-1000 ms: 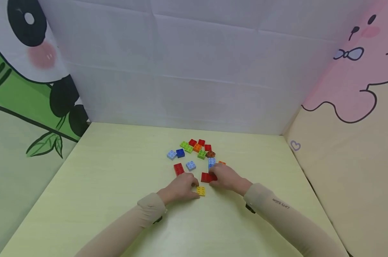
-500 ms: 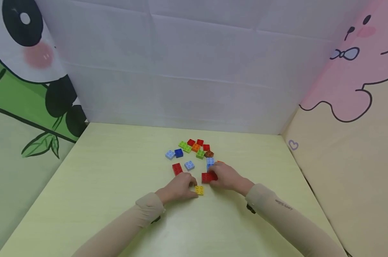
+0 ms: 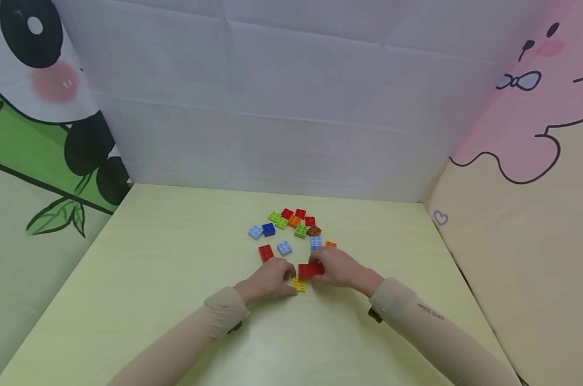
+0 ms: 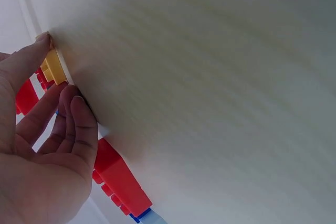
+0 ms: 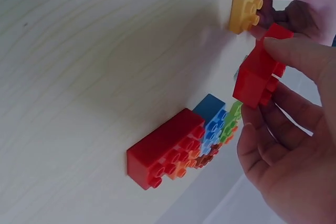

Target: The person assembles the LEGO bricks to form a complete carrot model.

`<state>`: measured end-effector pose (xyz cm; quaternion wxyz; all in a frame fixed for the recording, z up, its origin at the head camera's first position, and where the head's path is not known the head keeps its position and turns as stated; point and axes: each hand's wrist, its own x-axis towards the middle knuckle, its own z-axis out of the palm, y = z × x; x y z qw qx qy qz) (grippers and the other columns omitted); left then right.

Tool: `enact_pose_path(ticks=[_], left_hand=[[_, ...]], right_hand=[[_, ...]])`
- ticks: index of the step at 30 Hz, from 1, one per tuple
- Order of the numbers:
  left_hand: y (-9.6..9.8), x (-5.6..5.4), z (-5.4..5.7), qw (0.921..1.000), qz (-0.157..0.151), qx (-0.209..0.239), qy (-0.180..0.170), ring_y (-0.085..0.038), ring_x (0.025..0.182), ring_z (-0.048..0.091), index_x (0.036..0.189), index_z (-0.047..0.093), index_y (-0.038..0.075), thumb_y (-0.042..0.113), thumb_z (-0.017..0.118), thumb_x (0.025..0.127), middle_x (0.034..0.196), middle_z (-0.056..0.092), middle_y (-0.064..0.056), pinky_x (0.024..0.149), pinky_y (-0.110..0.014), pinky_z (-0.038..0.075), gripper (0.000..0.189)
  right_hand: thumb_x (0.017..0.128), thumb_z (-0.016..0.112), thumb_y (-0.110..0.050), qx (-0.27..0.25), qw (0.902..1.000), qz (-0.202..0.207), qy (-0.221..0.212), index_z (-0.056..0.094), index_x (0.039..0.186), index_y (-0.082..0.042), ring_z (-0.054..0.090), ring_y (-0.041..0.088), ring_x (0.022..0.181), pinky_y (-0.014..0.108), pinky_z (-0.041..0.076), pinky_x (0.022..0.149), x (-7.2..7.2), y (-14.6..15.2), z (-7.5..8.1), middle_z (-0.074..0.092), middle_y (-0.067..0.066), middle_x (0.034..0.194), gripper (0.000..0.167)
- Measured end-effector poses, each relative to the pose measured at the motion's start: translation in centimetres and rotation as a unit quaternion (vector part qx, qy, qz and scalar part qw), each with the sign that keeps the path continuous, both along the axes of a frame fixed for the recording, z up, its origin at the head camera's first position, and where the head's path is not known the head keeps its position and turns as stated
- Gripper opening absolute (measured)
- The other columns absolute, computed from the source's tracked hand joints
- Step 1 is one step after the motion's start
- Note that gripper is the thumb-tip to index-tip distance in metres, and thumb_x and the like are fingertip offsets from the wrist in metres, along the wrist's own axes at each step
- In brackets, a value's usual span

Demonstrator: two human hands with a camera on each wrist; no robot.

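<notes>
My left hand (image 3: 268, 281) pinches a yellow toy building brick (image 3: 299, 284) between thumb and finger, low at the tabletop. In the left wrist view the yellow brick (image 4: 54, 67) sits at the fingertips. A red brick (image 3: 308, 271) is gripped in my right hand (image 3: 341, 266), just behind and right of the yellow one. The right wrist view shows this red brick (image 5: 257, 72) held off the table and tilted, apart from the yellow brick (image 5: 244, 12). Beyond my left fingers lies another red brick (image 3: 266, 253).
A light blue brick (image 3: 284, 248) lies between the hands, farther back. Blue bricks (image 3: 316, 243) and an orange brick (image 3: 331, 244) are behind my right hand. A red brick (image 5: 165, 148) rests near it. Green (image 3: 278, 220), brown (image 3: 314, 231) and other bricks cluster at the back.
My right hand has shifted the red brick slightly left and nearer, toward the yellow brick. My left hand stays almost still with the yellow brick.
</notes>
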<state>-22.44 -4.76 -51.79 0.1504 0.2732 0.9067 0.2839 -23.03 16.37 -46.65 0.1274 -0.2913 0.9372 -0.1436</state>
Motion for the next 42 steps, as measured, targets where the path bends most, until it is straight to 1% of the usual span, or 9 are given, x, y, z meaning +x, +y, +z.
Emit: enact_pose_path(ticks=[8,11,16,21,28,34,42], left_hand=[[0.2,-0.3,0.2,1.0000,0.005,-0.008,-0.001,-0.014,0.073,0.051,0.099,0.069,0.013,0.031,0.082,0.074,0.073,0.056,0.006,0.066,-0.027,0.045,0.033],[0.3,-0.3,0.2,0.9999,0.008,-0.010,-0.001,-0.014,0.072,0.052,0.097,0.069,0.014,0.030,0.083,0.074,0.072,0.056,0.006,0.065,-0.027,0.045,0.031],[0.3,-0.4,0.1,0.9999,0.013,-0.011,0.002,-0.013,0.070,0.052,0.092,0.067,0.016,0.031,0.084,0.072,0.069,0.056,0.006,0.063,-0.027,0.046,0.030],[0.4,-0.4,0.1,0.9998,0.013,-0.013,0.003,-0.013,0.069,0.053,0.094,0.067,0.017,0.031,0.084,0.071,0.069,0.057,0.007,0.061,-0.027,0.046,0.032],[0.5,-0.3,0.0,0.9998,0.010,-0.014,0.001,-0.012,0.072,0.054,0.097,0.066,0.016,0.029,0.084,0.072,0.074,0.057,0.010,0.065,-0.026,0.046,0.032],[0.7,-0.1,0.4,0.9996,0.010,-0.026,-0.003,-0.012,0.077,0.054,0.099,0.066,0.016,0.028,0.083,0.073,0.079,0.057,0.011,0.069,-0.026,0.046,0.033],[0.8,0.1,0.7,0.9994,0.008,-0.035,-0.006,-0.011,0.081,0.053,0.105,0.065,0.014,0.027,0.082,0.074,0.086,0.058,0.010,0.071,-0.026,0.046,0.038]], right_hand=[[0.078,0.080,-0.027,-0.008,0.9993,0.000,-0.038,0.065,0.108,-0.016,0.053,0.010,0.086,0.025,0.046,0.073,0.6,-0.5,0.5,0.060,-0.010,0.094,0.036],[0.077,0.081,-0.028,-0.005,0.9992,-0.001,-0.040,0.065,0.109,-0.018,0.053,0.009,0.087,0.025,0.046,0.073,0.6,-0.5,0.3,0.059,-0.011,0.094,0.037],[0.076,0.081,-0.029,-0.004,0.9994,0.006,-0.034,0.065,0.111,-0.018,0.053,0.009,0.088,0.026,0.046,0.075,0.5,-0.8,-0.1,0.060,-0.011,0.096,0.040],[0.075,0.083,-0.028,-0.013,0.9991,0.004,-0.041,0.066,0.111,-0.017,0.054,0.008,0.087,0.025,0.047,0.075,0.6,-1.2,0.0,0.062,-0.011,0.096,0.041],[0.076,0.082,-0.028,-0.016,0.9989,0.006,-0.044,0.066,0.111,-0.018,0.054,0.007,0.086,0.024,0.046,0.074,0.6,-1.4,-0.4,0.061,-0.012,0.095,0.041],[0.076,0.082,-0.026,-0.019,0.9989,0.008,-0.042,0.066,0.110,-0.017,0.054,0.008,0.085,0.024,0.046,0.074,0.7,-1.6,-0.3,0.061,-0.012,0.094,0.039],[0.074,0.084,-0.024,-0.024,0.9985,0.005,-0.049,0.065,0.115,-0.017,0.054,0.008,0.088,0.024,0.047,0.073,0.9,-1.9,-0.3,0.061,-0.011,0.096,0.045]])
